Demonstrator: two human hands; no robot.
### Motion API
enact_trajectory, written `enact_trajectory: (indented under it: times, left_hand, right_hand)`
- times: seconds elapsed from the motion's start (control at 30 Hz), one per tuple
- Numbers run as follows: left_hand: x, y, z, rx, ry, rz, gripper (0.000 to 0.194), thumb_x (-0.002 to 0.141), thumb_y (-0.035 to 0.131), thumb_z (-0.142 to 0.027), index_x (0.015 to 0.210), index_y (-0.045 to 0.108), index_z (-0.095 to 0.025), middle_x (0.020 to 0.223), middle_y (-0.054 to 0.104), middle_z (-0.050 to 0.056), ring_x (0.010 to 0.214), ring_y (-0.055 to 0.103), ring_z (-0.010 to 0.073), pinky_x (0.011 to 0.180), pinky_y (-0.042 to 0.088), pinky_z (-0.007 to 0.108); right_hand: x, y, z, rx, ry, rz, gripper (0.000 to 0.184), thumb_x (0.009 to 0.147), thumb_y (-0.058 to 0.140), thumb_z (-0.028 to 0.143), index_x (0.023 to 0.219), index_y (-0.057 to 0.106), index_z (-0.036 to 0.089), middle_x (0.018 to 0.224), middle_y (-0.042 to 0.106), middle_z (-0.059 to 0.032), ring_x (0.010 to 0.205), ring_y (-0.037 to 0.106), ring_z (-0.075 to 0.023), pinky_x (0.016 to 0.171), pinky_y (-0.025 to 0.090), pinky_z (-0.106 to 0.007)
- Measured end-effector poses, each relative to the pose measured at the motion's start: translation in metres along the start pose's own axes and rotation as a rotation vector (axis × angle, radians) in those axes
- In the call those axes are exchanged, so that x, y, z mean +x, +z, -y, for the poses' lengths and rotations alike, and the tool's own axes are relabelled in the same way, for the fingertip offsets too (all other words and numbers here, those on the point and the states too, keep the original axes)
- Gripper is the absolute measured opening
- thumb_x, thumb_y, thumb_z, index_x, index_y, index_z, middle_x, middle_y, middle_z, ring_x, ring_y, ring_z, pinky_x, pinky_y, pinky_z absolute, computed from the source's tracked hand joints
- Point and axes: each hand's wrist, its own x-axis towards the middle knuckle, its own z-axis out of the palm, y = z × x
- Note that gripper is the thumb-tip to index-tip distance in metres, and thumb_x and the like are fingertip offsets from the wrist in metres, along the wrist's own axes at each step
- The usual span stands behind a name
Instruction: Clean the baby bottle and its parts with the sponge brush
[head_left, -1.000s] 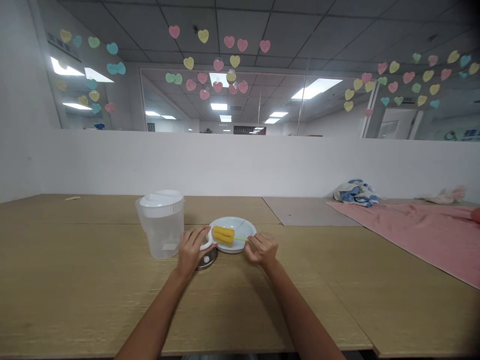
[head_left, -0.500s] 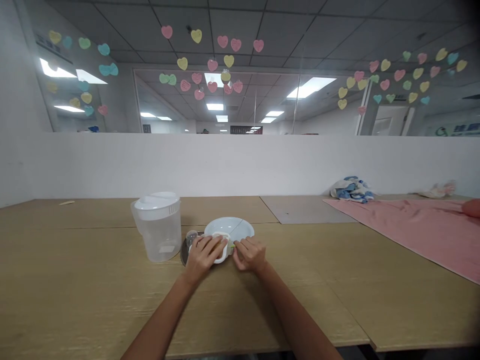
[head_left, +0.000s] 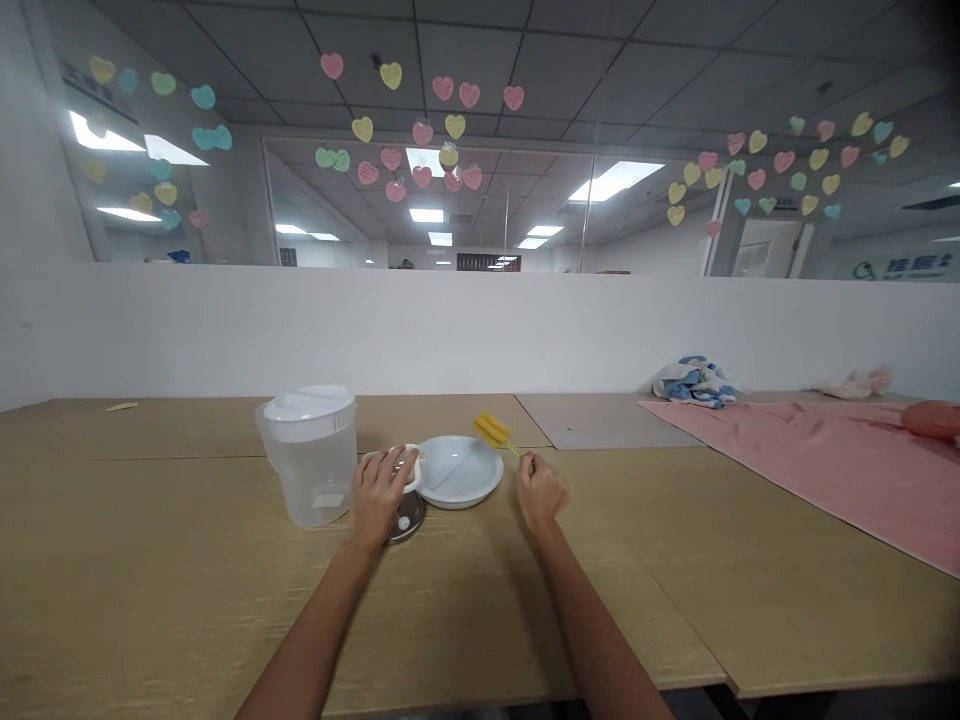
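Worktop [head_left: 187, 570] meets a white far wall [head_left: 450, 325]. Left grip [head_left: 380, 490] holds a white-rimmed container [head_left: 413, 472]; right grip [head_left: 541, 490], a yellow brush [head_left: 492, 429].

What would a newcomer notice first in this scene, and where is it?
First, probably, the yellow brush held in the right hand, near the far right edge of the pale dish. Next come the pink cloth spread at the right and the heart-shaped notes above the white wall.

1 yellow brush [head_left: 492, 429] in right grip [head_left: 543, 490], white bowl [head_left: 465, 478] nearby
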Motion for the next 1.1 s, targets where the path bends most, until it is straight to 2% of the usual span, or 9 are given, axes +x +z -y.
enact_trajectory:
  times: [0.13, 0.23, 0.37, 0.47, 0.63, 0.73, 0.8, 0.97, 1.1]
  left_hand:
    - [0.001, -0.001, -0.001, -0.056, 0.016, 0.018, 0.041, 0.082, 0.053, -0.015, 0.121, 0.055, -0.028, 0.111, 0.064, 0.008, 0.102, 0.056, 0.0265, 0.093, 0.036, 0.042]
    - [0.002, -0.003, -0.002, -0.152, -0.089, -0.035, 0.039, 0.081, 0.058, -0.025, 0.119, 0.055, -0.023, 0.110, 0.064, 0.011, 0.100, 0.056, 0.0270, 0.090, 0.040, 0.042]
    - [0.003, -0.010, -0.009, -0.366, -0.265, -0.198, 0.044, 0.079, 0.060, -0.037, 0.117, 0.052, -0.017, 0.104, 0.063, 0.012, 0.095, 0.059, 0.0244, 0.083, 0.047, 0.039]
    - [0.001, -0.015, -0.022, -0.505, -0.301, -0.229, 0.044, 0.078, 0.061, -0.040, 0.115, 0.052, -0.017, 0.101, 0.064, 0.011, 0.091, 0.061, 0.0224, 0.078, 0.050, 0.036]
    - [-0.002, -0.023, -0.054, -0.692, -0.122, -0.152, 0.052, 0.075, 0.061, -0.045, 0.116, 0.050, -0.016, 0.100, 0.066, 0.012, 0.091, 0.063, 0.0225, 0.077, 0.053, 0.034]
    - [-0.002, -0.025, -0.069, -0.804, 0.024, -0.106, 0.046, 0.078, 0.059, -0.040, 0.116, 0.050, -0.016, 0.102, 0.066, 0.013, 0.094, 0.063, 0.0217, 0.079, 0.054, 0.033]
    - [-0.003, -0.025, -0.075, -0.856, 0.070, -0.066, 0.043, 0.078, 0.060, -0.037, 0.115, 0.050, -0.017, 0.102, 0.066, 0.012, 0.096, 0.063, 0.0210, 0.081, 0.053, 0.032]
    - [-0.006, -0.024, -0.082, -0.911, -0.014, 0.102, 0.042, 0.076, 0.061, -0.039, 0.109, 0.051, -0.016, 0.099, 0.067, 0.010, 0.090, 0.065, 0.0187, 0.075, 0.054, 0.027]
    - [-0.005, -0.024, -0.080, -0.814, -0.115, 0.166, 0.041, 0.074, 0.061, -0.045, 0.102, 0.053, -0.017, 0.095, 0.066, 0.009, 0.088, 0.063, 0.0203, 0.075, 0.052, 0.031]
  right_hand:
    - [0.004, 0.002, -0.006, -0.076, 0.174, 0.242, 0.044, 0.089, 0.030, 0.030, 0.072, 0.068, 0.016, 0.065, 0.067, -0.0124, 0.053, 0.056, -0.0176, 0.050, 0.023, -0.028]
    - [0.005, 0.005, -0.011, -0.120, 0.254, 0.388, 0.046, 0.091, 0.024, 0.030, 0.081, 0.067, 0.016, 0.072, 0.068, -0.0137, 0.058, 0.060, -0.0198, 0.050, 0.028, -0.028]
    - [0.000, 0.013, -0.015, -0.145, 0.250, 0.476, 0.036, 0.089, 0.032, 0.027, 0.090, 0.064, 0.012, 0.084, 0.067, -0.0154, 0.070, 0.063, -0.0231, 0.053, 0.035, -0.028]
    - [-0.005, 0.017, -0.015, -0.147, 0.197, 0.528, 0.026, 0.083, 0.041, 0.018, 0.098, 0.061, 0.012, 0.093, 0.064, -0.0166, 0.080, 0.063, -0.0237, 0.058, 0.039, -0.028]
    - [-0.010, 0.018, -0.010, -0.134, 0.086, 0.614, 0.030, 0.077, 0.046, 0.008, 0.104, 0.059, 0.014, 0.104, 0.058, -0.0155, 0.088, 0.061, -0.0218, 0.066, 0.041, -0.027]
    - [-0.010, 0.015, -0.007, -0.135, 0.051, 0.655, 0.032, 0.076, 0.047, 0.004, 0.104, 0.059, 0.014, 0.104, 0.057, -0.0154, 0.089, 0.061, -0.0217, 0.068, 0.041, -0.027]
    - [-0.010, 0.014, -0.006, -0.135, 0.034, 0.678, 0.033, 0.076, 0.047, 0.004, 0.104, 0.059, 0.014, 0.105, 0.057, -0.0157, 0.090, 0.061, -0.0219, 0.068, 0.040, -0.027]
    - [-0.010, 0.014, -0.002, -0.117, -0.013, 0.743, 0.029, 0.077, 0.046, 0.007, 0.101, 0.060, 0.014, 0.101, 0.061, -0.0139, 0.087, 0.062, -0.0216, 0.065, 0.039, -0.026]
    - [-0.009, 0.015, 0.000, -0.115, -0.024, 0.790, 0.026, 0.074, 0.049, 0.009, 0.097, 0.062, 0.014, 0.093, 0.066, -0.0119, 0.086, 0.063, -0.0212, 0.064, 0.039, -0.025]
